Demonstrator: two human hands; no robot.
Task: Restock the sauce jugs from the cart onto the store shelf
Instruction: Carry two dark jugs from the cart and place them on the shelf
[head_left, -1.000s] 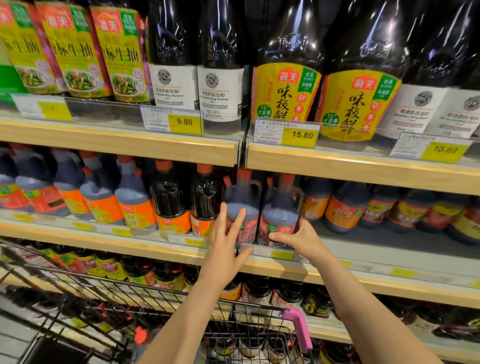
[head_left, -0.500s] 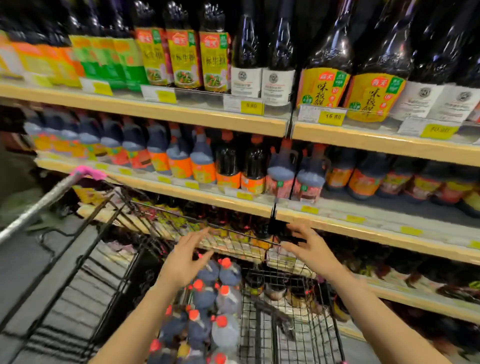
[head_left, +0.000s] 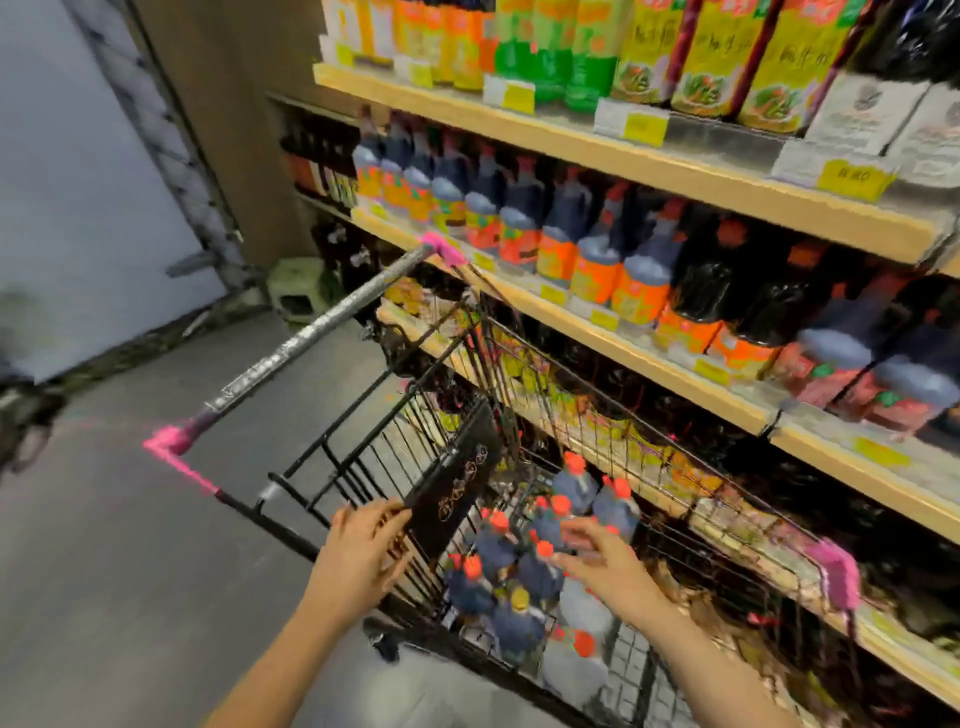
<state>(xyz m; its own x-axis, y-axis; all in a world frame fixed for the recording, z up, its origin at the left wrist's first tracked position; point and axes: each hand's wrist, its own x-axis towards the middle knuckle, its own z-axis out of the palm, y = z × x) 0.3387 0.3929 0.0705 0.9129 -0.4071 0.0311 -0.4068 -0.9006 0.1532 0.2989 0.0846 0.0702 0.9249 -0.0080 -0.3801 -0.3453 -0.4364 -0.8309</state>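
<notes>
The cart (head_left: 395, 447) stands in the lower middle of the frame, just beside the shelf (head_left: 649, 364) that runs along the right side. It is a black wire cart with pink corners and a grey handle bar. Inside it, near the bottom, the jugs (head_left: 540, 566) stand close together; they hold dark sauce and most have orange caps, while 1 has a yellow cap. The picture is blurred, so I cannot count them exactly.

The left hand (head_left: 363, 558) is at the lower middle of the frame, over the rear wall of the cart, beside a black panel (head_left: 452, 493) with gold signs. Its fingers are spread and relaxed, and it holds nothing. I cannot tell if it touches the wire.

The right hand (head_left: 605, 564) is to the right of it, above the jugs in the cart. Its fingers are also spread wide and a little bent, with nothing between them. It is very near the caps, but contact is not clear.

On the shelf, in the upper right of the frame, more jugs with orange labels stand in a row behind yellow price tags (head_left: 636, 124).
</notes>
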